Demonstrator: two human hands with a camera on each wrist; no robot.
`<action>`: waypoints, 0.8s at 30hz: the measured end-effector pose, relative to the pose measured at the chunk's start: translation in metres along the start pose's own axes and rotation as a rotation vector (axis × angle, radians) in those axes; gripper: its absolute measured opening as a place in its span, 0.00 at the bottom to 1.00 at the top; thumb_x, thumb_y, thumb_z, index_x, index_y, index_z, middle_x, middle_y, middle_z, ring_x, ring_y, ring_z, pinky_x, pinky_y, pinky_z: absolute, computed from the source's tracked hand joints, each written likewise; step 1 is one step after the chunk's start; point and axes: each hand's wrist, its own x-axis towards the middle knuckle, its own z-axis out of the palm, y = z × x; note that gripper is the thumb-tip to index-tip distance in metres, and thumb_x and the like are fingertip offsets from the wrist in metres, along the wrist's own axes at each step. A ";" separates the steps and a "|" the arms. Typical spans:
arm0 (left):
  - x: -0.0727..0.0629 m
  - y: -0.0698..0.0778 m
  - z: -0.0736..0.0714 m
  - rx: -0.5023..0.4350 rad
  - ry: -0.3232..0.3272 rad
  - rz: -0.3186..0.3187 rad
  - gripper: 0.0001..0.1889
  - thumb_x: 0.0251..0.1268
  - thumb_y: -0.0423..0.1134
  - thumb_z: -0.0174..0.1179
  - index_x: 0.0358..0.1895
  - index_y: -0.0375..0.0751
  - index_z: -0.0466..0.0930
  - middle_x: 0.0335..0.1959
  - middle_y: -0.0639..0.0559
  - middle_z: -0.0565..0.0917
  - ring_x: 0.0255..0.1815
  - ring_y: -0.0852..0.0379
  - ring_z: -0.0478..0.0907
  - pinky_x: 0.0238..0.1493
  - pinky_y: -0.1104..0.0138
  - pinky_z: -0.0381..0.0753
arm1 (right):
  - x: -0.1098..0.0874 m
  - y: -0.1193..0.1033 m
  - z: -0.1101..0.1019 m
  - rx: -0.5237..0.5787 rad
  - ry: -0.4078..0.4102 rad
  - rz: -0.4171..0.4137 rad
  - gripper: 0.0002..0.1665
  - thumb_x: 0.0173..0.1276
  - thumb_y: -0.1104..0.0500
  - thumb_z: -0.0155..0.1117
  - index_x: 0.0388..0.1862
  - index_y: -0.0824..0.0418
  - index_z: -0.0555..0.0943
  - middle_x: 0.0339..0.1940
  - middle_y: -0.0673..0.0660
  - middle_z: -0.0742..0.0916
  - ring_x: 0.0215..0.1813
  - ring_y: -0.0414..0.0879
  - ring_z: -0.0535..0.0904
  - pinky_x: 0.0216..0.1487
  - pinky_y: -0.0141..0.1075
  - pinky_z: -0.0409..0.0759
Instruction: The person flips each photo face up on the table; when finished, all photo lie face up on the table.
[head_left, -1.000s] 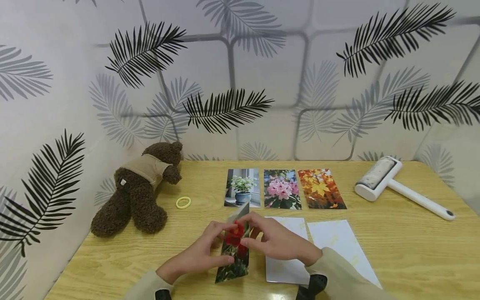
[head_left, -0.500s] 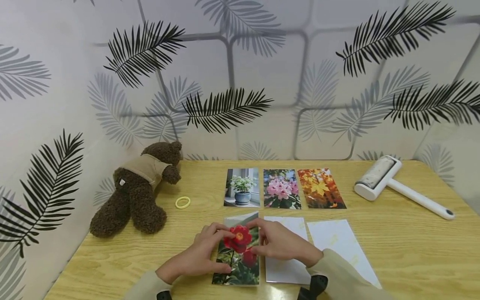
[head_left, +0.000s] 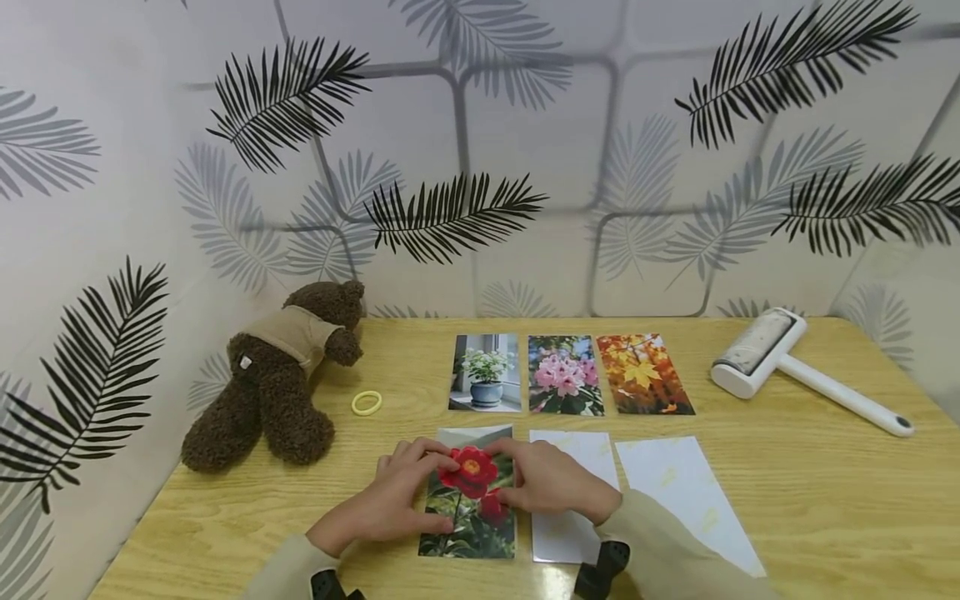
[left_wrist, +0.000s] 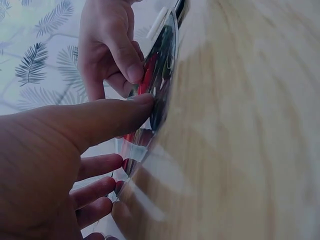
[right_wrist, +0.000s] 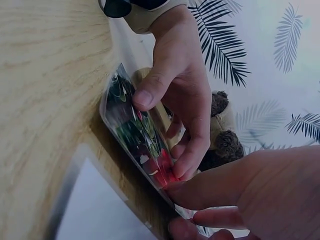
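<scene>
A photo card (head_left: 472, 526) with red flowers faces up in front of me in the head view, held between both hands. My left hand (head_left: 399, 498) grips its left side, thumb on the lower part of the picture and index finger beside the upper bloom. My right hand (head_left: 550, 478) holds the right edge, thumb by the lower flower and index finger near the top. In the right wrist view, the card (right_wrist: 131, 131) shows its edge close over the wooden table (right_wrist: 55, 75). Some fingertips are hidden by the card or the hands.
Behind lie three photo cards: a potted plant (head_left: 485, 372), pink flowers (head_left: 566, 375) and autumn leaves (head_left: 645, 374). Two white-backed cards (head_left: 573, 533) (head_left: 678, 492) lie to the right. A teddy bear (head_left: 281, 383), yellow ring (head_left: 367, 403) and lint roller (head_left: 795, 367) are further out.
The red-flower card has turned from steeply tilted to nearly flat, its picture now facing up. Both hands have stayed on it and shifted slightly left; the other things stay in place.
</scene>
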 end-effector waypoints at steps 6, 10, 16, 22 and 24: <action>0.000 0.000 -0.001 0.003 -0.006 -0.006 0.28 0.54 0.49 0.71 0.57 0.46 0.75 0.62 0.48 0.67 0.54 0.51 0.60 0.45 0.58 0.53 | 0.001 -0.003 -0.001 -0.043 -0.002 0.026 0.27 0.61 0.60 0.69 0.60 0.63 0.76 0.14 0.47 0.78 0.15 0.35 0.69 0.18 0.29 0.63; 0.000 -0.001 -0.001 0.008 -0.009 -0.004 0.28 0.54 0.49 0.71 0.57 0.46 0.75 0.63 0.48 0.67 0.55 0.50 0.60 0.45 0.59 0.53 | 0.000 -0.003 -0.003 -0.044 0.000 0.013 0.24 0.62 0.60 0.68 0.58 0.62 0.77 0.13 0.47 0.77 0.14 0.34 0.67 0.18 0.28 0.62; 0.001 0.000 -0.003 0.000 -0.003 0.019 0.28 0.55 0.50 0.70 0.58 0.47 0.75 0.62 0.48 0.66 0.58 0.48 0.60 0.45 0.58 0.53 | -0.006 0.003 -0.015 -0.013 0.007 0.003 0.21 0.66 0.60 0.65 0.56 0.64 0.77 0.15 0.46 0.76 0.16 0.34 0.68 0.21 0.29 0.66; 0.009 0.005 -0.005 0.014 0.030 0.028 0.25 0.57 0.48 0.69 0.57 0.47 0.75 0.60 0.49 0.67 0.60 0.48 0.60 0.49 0.55 0.55 | -0.020 0.016 -0.044 -0.073 0.050 -0.028 0.23 0.66 0.59 0.65 0.57 0.68 0.75 0.22 0.48 0.79 0.21 0.33 0.69 0.26 0.29 0.69; 0.014 0.010 -0.004 0.019 0.033 0.042 0.25 0.58 0.48 0.69 0.57 0.46 0.76 0.59 0.49 0.68 0.60 0.49 0.60 0.49 0.54 0.56 | -0.026 0.022 -0.054 -0.083 0.040 -0.018 0.26 0.65 0.59 0.66 0.59 0.68 0.74 0.24 0.48 0.79 0.23 0.33 0.70 0.27 0.29 0.70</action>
